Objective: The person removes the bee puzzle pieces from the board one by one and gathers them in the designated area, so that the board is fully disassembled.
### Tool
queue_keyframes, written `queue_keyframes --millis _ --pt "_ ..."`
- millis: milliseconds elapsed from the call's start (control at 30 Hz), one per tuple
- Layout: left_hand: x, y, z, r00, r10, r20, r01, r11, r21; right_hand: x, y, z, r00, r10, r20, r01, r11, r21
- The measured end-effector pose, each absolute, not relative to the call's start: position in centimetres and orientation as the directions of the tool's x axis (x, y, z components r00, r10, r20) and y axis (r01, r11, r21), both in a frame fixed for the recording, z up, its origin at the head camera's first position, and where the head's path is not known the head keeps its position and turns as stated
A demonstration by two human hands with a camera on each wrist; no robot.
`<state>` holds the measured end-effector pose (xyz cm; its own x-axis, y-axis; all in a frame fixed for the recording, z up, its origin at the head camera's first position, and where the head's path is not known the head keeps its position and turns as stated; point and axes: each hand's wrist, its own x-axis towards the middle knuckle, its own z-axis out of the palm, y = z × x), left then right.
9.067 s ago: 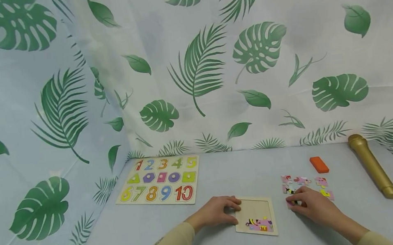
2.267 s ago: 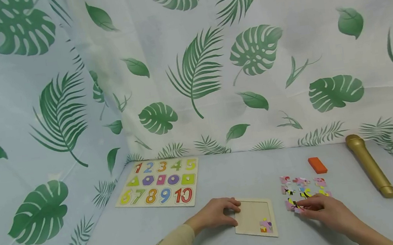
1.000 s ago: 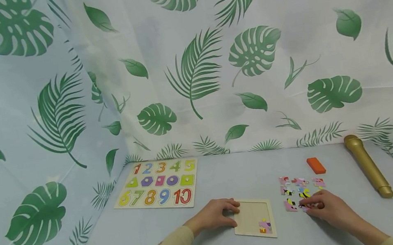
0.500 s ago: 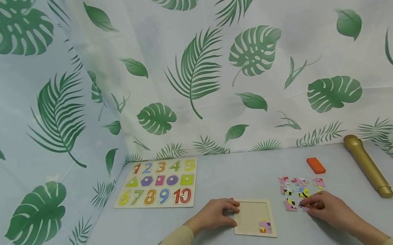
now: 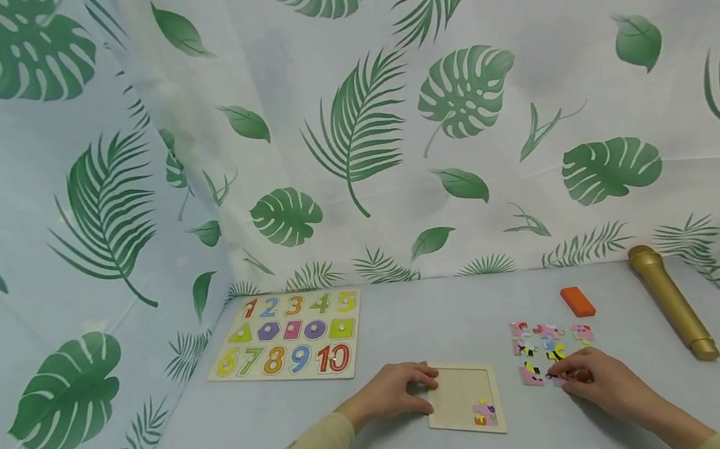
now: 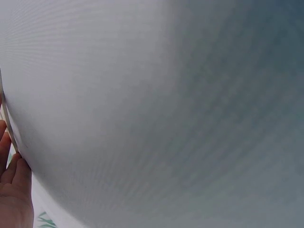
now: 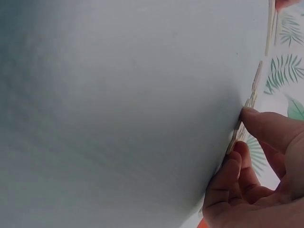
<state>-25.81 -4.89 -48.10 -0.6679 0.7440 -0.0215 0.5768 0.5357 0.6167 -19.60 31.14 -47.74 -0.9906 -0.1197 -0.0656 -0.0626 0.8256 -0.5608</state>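
Note:
A shallow wooden puzzle tray point(image 5: 451, 400) lies in the middle of the table, with a pink and yellow jigsaw portion point(image 5: 485, 413) in its lower right corner. My left hand point(image 5: 392, 393) holds the tray's left edge, thumb low and fingertips higher on the frame. To the right, my right hand point(image 5: 595, 379) pinches a jigsaw piece point(image 5: 557, 378) between thumb and fingers, low at the table; the fingers partly hide it. Several loose pink jigsaw pieces point(image 5: 548, 332) lie beyond these fingers, and a pink and yellow piece point(image 5: 531, 375) lies left of them.
A number-and-shape peg board point(image 5: 286, 340) lies at the back left. An orange block point(image 5: 577, 302) sits behind the loose pieces, and a gold microphone point(image 5: 674, 304) lies farther right. A leaf-print curtain point(image 5: 395, 235) borders the table's back and left.
Nine seconds ago the tray's bottom row held more pieces, including a bee-patterned one; now only its right corner is filled. My right hand has shifted slightly right and nearer. The left hand stays put.

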Motion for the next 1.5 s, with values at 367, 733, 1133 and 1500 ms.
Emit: queue_keyframes --millis 367,733,1133,1500 --pt "-25.8 -4.8 -48.0 -0.668 0.744 -0.029 0.571 0.537 0.622 -19.7 30.0 -46.8 -0.991 -0.102 -0.082 -0.035 0.807 -0.59" --pt "-25.9 -4.8 -48.1 -0.671 0.741 -0.033 0.575 0.549 0.607 -18.4 25.4 -46.7 -0.985 -0.15 -0.088 -0.048 0.72 -0.693" --pt "-25.9 -4.7 -48.1 -0.665 0.746 -0.035 0.578 0.543 0.609 -18.1 21.8 -47.5 -0.94 -0.335 -0.069 -0.179 0.654 -0.735" --pt "-25.8 -4.7 -48.3 -0.673 0.739 -0.041 0.572 0.555 0.603 -17.8 20.8 -48.0 -0.926 -0.375 -0.038 -0.235 0.653 -0.72"
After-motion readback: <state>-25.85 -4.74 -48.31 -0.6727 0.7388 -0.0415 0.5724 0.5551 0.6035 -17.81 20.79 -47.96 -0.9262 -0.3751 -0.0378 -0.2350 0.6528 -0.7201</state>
